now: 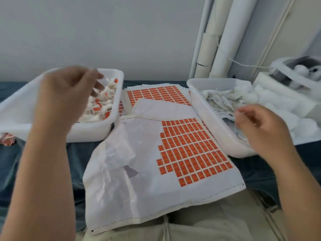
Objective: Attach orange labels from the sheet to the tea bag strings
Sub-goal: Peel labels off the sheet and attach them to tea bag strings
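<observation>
Orange labels grid a white sheet on teal cloth

White paper sheet of orange labels lies between two white plastic trays, left tray and right tray; their walls flank it closely. Above it, unobstructed. Bare blue cloth left of it.

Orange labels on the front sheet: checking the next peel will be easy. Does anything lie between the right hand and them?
Nothing visible does. The right hand hangs over the rim of the right tray, beside the orange labels, which lie uncovered. Crumpled white film covers only the left part of the sheet.
</observation>
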A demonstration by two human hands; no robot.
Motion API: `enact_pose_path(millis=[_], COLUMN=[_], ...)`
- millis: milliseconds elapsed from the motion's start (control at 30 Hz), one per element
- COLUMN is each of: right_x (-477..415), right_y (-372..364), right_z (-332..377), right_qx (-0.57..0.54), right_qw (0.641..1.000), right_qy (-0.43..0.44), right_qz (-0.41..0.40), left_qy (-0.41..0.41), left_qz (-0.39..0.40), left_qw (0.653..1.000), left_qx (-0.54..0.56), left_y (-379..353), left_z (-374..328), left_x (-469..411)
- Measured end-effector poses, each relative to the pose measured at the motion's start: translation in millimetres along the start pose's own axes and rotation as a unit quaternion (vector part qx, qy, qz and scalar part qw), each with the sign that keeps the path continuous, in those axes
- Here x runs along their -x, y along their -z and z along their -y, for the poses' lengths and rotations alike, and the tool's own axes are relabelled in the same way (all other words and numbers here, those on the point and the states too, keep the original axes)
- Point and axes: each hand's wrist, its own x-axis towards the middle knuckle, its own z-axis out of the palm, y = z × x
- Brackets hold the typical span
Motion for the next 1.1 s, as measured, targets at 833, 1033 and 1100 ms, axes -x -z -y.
enact_pose_path(millis=[833,1033,1100], right_x=[-90.4,-83.7,-82.7], right_y=[36.8,39.3,43.1], right_z=[-97.1,-96.3,-96.6], right_qx=[0.334,0.215,0.208], right_qw=[0.911,0.955,0.951], right_qy=[-0.061,-0.073,-0.083], right_qz=[0.233,0.190,0.213], left_qy=[0.069,0.074,0.075], left_qz=[0.383,0.389,0.389], left_qw=[0.920,0.917,0.917], left_qx=[0.036,0.040,0.041], left_y=[-101.2,-103.2,-103.5], left_z=[-12.8,-15.1,-14.8], left_x=[146.2,148.3,148.9])
